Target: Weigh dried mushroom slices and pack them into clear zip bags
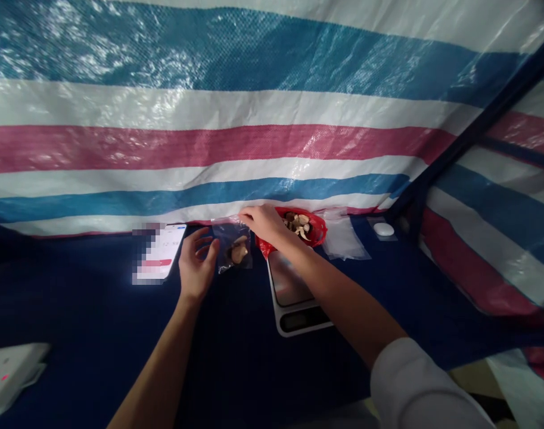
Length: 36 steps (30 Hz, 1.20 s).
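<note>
A small clear plastic bag [229, 250] lies on the dark blue surface, with brown and pale dried pieces [239, 253] inside; they look like mushroom slices. My left hand [198, 262] is at the bag's left side, fingers curved and apart, holding nothing. At the bag's upper right edge, my right hand [263, 221] has its fingers pinched together on the plastic. Beneath and beyond my right wrist is a red plastic bag [317, 233], open at the top, full of similar dried pieces [299, 225]. A kitchen scale [291, 286] stands under my right forearm, which covers part of it.
A lit phone [171, 244] lies left of my left hand. Empty clear bags [341, 235] lie right of the red bag, and a round white object [383, 229] is farther right. A white device [12, 375] sits at lower left. Striped sheeting [209, 146] hangs behind.
</note>
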Motion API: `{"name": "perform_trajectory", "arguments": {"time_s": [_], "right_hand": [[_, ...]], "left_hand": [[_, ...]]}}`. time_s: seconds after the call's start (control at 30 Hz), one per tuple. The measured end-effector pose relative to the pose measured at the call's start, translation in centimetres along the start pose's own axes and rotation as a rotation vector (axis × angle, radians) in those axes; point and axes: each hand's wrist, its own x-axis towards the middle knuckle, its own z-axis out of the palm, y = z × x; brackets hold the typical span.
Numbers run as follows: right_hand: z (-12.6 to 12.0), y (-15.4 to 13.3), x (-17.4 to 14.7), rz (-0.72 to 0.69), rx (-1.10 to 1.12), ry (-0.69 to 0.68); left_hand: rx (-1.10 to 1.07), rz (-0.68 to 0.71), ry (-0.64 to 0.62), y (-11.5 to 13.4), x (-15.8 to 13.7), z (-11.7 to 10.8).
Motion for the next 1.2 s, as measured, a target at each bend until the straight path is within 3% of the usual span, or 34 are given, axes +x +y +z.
{"name": "perform_trajectory", "arguments": {"time_s": [0.17, 0.33, 0.6, 0.9, 1.2], "right_hand": [[0.0, 0.2, 1.4, 0.002, -0.172, -0.063], [0.0, 0.0, -0.6, -0.098, -0.226, -0.054], [2.7, 0.4, -6.8, -0.461, -0.318, -0.093], [3.1, 1.4, -6.8, -0.431, -0.388, -0.068], [2.7, 1.5, -7.5, -0.399, -0.306, -0.028]], "left_hand": [[0.313, 0.311, -0.215, -0.3, -0.5, -0.3], [0.424, 0.321, -0.357, -1.4, -0.7, -0.4], [0.480, 0.340, -0.420, -2.5, -0.6, -1.0], [0.473, 0.365, -0.497, -2.3, -0.5, -0.6], [0.562, 0.430, -0.428, -3.1, -0.1, 0.3]]}}
